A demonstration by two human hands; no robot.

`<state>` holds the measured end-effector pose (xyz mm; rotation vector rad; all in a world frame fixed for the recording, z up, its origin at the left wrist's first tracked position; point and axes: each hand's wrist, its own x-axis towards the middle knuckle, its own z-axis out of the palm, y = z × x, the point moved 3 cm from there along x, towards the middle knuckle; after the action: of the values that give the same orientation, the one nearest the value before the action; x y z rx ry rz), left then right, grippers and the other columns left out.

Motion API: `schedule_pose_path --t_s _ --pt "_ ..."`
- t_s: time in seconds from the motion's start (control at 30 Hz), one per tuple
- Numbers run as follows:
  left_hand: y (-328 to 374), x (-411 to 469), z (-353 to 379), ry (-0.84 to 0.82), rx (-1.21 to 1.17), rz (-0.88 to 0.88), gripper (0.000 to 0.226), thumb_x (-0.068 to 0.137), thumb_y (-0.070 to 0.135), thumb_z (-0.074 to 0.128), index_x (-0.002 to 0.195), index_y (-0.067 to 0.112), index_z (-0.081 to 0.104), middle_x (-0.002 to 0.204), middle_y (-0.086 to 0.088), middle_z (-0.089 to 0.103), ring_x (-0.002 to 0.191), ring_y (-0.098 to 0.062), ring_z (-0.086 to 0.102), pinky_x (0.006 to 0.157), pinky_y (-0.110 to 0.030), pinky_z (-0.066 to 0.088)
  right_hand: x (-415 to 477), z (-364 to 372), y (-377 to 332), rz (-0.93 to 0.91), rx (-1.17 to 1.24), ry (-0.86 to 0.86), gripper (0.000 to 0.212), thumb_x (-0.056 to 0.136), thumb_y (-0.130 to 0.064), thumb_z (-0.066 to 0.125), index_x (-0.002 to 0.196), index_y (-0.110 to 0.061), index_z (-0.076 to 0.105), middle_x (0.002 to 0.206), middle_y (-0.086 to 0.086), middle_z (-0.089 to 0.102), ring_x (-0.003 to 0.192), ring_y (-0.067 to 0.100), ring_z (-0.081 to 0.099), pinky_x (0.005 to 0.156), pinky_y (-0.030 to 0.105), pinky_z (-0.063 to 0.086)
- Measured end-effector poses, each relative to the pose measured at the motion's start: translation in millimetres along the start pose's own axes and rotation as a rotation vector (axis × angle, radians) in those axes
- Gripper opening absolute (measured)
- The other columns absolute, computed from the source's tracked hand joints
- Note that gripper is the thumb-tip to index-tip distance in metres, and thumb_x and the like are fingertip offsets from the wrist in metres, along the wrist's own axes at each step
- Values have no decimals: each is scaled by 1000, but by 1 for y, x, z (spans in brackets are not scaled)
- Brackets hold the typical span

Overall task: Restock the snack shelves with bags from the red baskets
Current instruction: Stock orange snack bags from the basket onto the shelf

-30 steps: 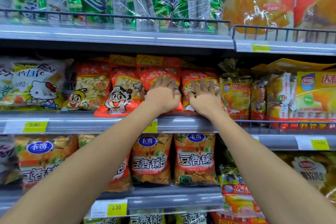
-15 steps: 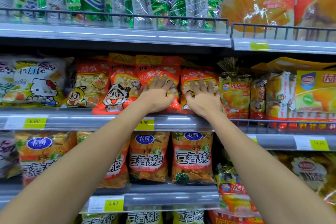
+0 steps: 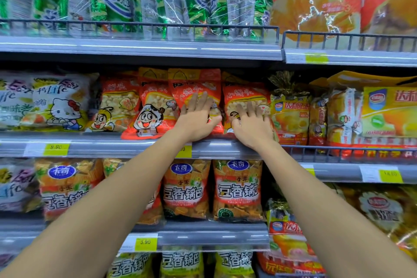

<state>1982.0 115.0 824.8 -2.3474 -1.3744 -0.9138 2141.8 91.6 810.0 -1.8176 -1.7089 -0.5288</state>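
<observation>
The middle grey metal shelf (image 3: 112, 145) holds a tight row of red plastic snack bags with clear windows showing small pale puffs; the left hand (image 3: 198, 119) lies flat on the front of one upright red bag (image 3: 194, 84), its fingers (image 3: 199, 101) straight and spread, gripping nothing; the right hand (image 3: 252, 126) rests on the neighbouring red bag (image 3: 246, 97) just to the right, fingers (image 3: 250, 108) slightly bent against the film, pinching nothing; the two bags touch side to side; left of them a tilted red bag with a cartoon face (image 3: 153, 115) hangs its bottom edge over the shelf's front lip; yellow cake packs (image 3: 291, 117) crowd the right side; dark open room shows only above the bag tops, under the upper shelf (image 3: 158, 48); orange bags (image 3: 187, 189) fill the shelf below.
</observation>
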Motion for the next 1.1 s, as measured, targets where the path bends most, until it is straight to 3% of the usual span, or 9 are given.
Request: schedule_pose_path --t_s 0.17,0.27,0.37,0.47,0.63,0.77,0.93,1.0,1.1 --pt "-16 -24 -9 365 -340 -239 49 98 34 46 130 -2 37 132 -19 40 123 -34 35 98 -43 34 -4 -21 -8 -27 288 156 39 95 -23 43 128 -3 51 129 17 52 124 35 43 97 43 40" --pt "-35 -23 -11 319 -458 -377 37 94 33 53 102 -2 48 93 -19 54 87 -33 53 67 -37 41 3 -28 -21 -67 532 204 31 93 -15 45 120 -5 58 108 8 61 101 24 56 86 36 47" --pt "-44 -16 -20 94 -363 -392 34 93 38 56 83 7 45 70 -8 46 57 -18 41 51 -30 29 20 -28 -37 -49 680 92 37 93 -11 45 128 -4 54 108 7 62 91 20 60 73 28 49" --pt "-50 -8 -24 -12 -430 -394 36 88 38 66 91 6 49 87 -8 49 73 -20 47 66 -31 38 37 -16 -44 60 778 -44 41 91 -6 45 131 -1 49 92 13 64 68 22 61 52 27 49" --pt "-53 -3 -24 8 -662 -426 57 89 21 68 134 -2 40 126 -8 49 122 -26 46 92 -28 37 48 -8 -48 121 696 -48 42 86 2 43 128 1 49 102 23 63 63 30 60 66 39 56" --pt "-66 -9 -22 69 -789 -349 63 89 18 67 142 2 36 134 -6 48 121 -21 46 102 -30 37 54 -4 -53 139 691 -127 37 92 -3 40 129 -3 48 100 18 61 55 24 59 66 40 59" --pt "-73 -20 -24 111 -786 -245 58 94 16 59 144 7 32 126 -3 44 114 -13 42 93 -23 34 63 -10 -58 274 798 -119 15 97 -3 40 101 -3 54 62 7 50 28 11 46 26 13 32" --pt "-74 -19 -23 94 -796 -251 62 93 17 60 146 8 30 125 -3 43 116 -15 42 94 -23 34 68 -7 -58 334 896 -77 8 96 -5 47 93 -4 55 59 7 48 22 8 41 27 12 29" --pt "-73 -14 -28 46 -801 -286 62 91 14 63 144 6 32 124 -3 44 114 -15 43 94 -23 34 72 0 -57 342 955 -3 5 93 -4 55 90 -3 59 65 10 56 45 20 53 42 26 43"
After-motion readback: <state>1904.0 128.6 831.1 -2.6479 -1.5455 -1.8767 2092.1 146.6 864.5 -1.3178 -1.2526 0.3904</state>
